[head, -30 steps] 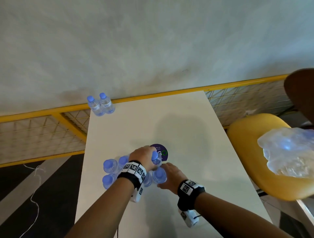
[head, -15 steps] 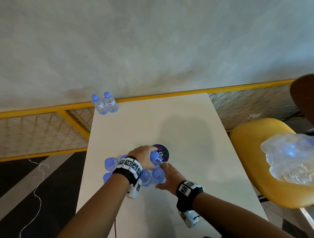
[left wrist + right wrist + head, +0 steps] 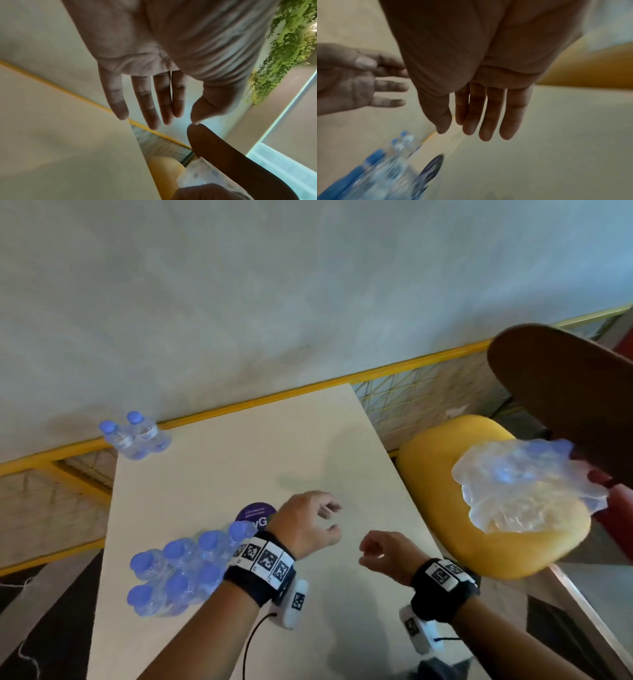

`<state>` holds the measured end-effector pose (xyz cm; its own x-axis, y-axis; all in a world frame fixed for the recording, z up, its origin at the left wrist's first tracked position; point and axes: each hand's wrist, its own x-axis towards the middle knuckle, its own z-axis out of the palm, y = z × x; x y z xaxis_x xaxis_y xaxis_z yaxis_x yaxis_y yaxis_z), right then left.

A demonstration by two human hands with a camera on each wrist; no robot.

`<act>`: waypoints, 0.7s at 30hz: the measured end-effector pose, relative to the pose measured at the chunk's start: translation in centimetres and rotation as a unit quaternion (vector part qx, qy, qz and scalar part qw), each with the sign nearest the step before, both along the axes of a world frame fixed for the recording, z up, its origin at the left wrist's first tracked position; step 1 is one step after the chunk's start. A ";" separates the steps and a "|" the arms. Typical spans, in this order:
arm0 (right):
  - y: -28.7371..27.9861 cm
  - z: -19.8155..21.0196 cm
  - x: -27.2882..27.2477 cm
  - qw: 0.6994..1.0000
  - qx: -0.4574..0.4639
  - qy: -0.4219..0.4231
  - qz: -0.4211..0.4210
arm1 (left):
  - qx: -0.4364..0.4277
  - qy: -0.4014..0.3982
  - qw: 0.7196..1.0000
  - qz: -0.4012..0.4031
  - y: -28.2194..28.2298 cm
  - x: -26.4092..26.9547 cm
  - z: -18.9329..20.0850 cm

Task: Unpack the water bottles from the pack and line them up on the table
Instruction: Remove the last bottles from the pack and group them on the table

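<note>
Both hands empty – left hand point(image 3: 306, 523) & right hand point(image 3: 383, 553) fingers loose, above table point(image 3: 308, 446). Bottle cluster point(image 3: 181, 568) near left edge, two bottles point(image 3: 135, 434) far corner – careless grab could tip one off.

Pack point(image 3: 178, 573) placed near left on table point(image 3: 308, 446); two bottles point(image 3: 137, 436) set at far left corner; chair point(image 3: 445, 508) positioned right.

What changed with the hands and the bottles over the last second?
Both hands came off the bottle cluster and moved right over bare table. The left hand and right hand now hold nothing, fingers relaxed. The two bottles at the far corner and the plastic wrap on the chair stayed put.
</note>
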<state>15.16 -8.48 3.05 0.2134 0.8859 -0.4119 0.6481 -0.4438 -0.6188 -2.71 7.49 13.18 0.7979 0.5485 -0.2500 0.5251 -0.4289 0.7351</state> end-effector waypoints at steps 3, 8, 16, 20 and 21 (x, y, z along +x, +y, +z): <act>-5.4 0.2 7.1 0.995 -0.011 -0.011 -0.102 | -0.050 0.001 0.997 -0.056 -3.1 6.2 -0.8; -13.2 -0.3 18.0 0.958 -0.005 -0.028 -0.286 | -0.097 0.042 0.982 -0.154 -9.0 16.1 -3.2; -15.1 -3.2 30.4 0.894 -0.003 -0.014 -0.448 | -0.157 0.119 0.956 -0.219 -17.5 29.7 -9.3; -15.6 -9.1 36.1 0.893 -0.050 0.022 -0.447 | -0.147 0.150 0.961 -0.181 -20.0 34.9 -11.8; -16.5 -10.0 36.6 0.895 -0.095 0.033 -0.436 | -0.128 0.147 0.968 -0.160 -20.4 36.1 -12.1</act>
<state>51.81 -24.96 -6.93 0.7579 0.3079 -0.5751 -0.0303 -0.8641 -0.5025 33.42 -12.89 1.09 0.7900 0.1742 -0.5879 0.5984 -0.4278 0.6774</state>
